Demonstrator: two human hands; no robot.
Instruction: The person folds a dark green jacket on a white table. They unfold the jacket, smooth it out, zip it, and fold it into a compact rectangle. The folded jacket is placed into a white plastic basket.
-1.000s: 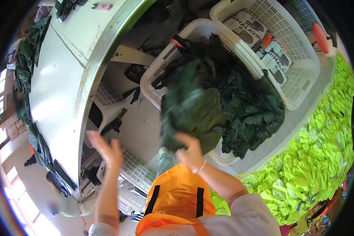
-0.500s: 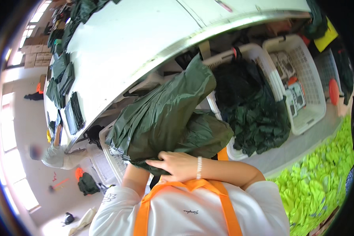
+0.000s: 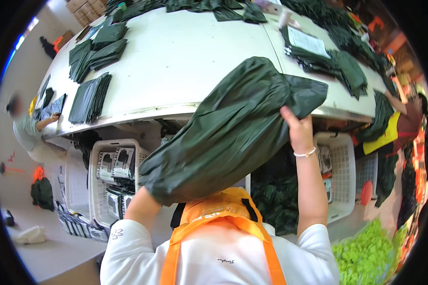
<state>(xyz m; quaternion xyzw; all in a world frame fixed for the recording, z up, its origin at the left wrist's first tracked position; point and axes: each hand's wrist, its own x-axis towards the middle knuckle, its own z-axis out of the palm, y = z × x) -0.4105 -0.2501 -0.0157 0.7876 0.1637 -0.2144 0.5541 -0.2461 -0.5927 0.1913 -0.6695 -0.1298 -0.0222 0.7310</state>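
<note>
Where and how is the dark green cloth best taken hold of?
Probably pinch the flap at the upper right end of the dark green cloth, from the right: it juts out above the right hand, while the lower left end hides the left hand.

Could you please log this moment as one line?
Left hand: hidden by dark green fabric; Right hand: gripping fabric's right end; Table: folded green stacks; Below: white baskets

Lettering on packages (image 3: 124, 163); small dark script on white shirt (image 3: 245, 261).
</note>
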